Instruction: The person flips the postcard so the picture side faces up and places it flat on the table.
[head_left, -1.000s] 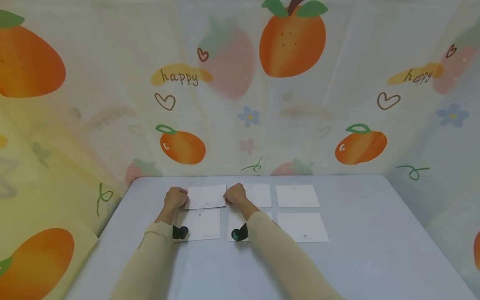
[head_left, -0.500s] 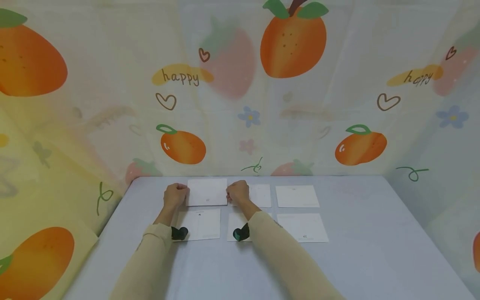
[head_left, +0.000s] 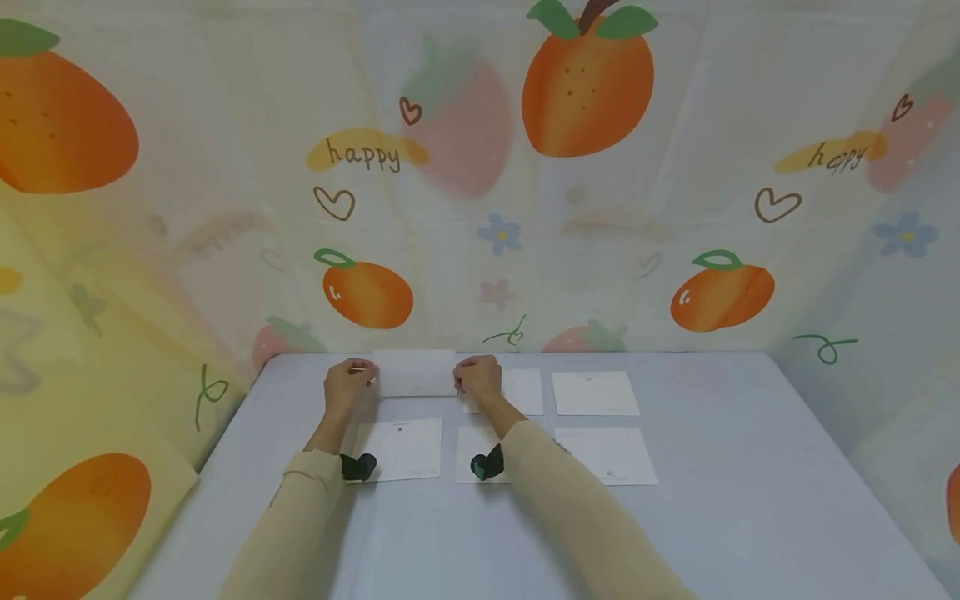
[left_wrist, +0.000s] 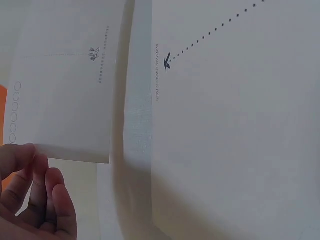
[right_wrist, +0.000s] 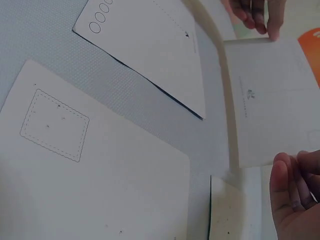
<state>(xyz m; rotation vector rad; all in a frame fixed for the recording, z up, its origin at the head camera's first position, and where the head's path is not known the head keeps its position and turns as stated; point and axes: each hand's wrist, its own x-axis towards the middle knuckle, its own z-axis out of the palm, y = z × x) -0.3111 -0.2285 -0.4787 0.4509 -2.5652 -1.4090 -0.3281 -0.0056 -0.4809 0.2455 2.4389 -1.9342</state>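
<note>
Left hand (head_left: 347, 387): thumb and fingers pinch the left edge of a white card (head_left: 415, 371), the piece in hand. Near the table's far edge, that card is held tilted up between both hands; whether its lower edge touches the table (head_left: 723, 475) cannot be told. Just in front lies the front-left card (head_left: 402, 450), flat. Right hand (head_left: 480, 382): thumb and fingers pinch the opposite edge. Beneath its wrist and forearm — partly covered — are the back-middle card (head_left: 527, 390) and front-middle card (head_left: 470, 442). Farther right, the back-right card (head_left: 596, 393) and front-right card (head_left: 611, 454) lie flat, apart. Step in hand, as judged: two-handed handling of the tilted card. The next move — again a judgement — calls for both pinches working evenly, so the card stays unbent.
</note>
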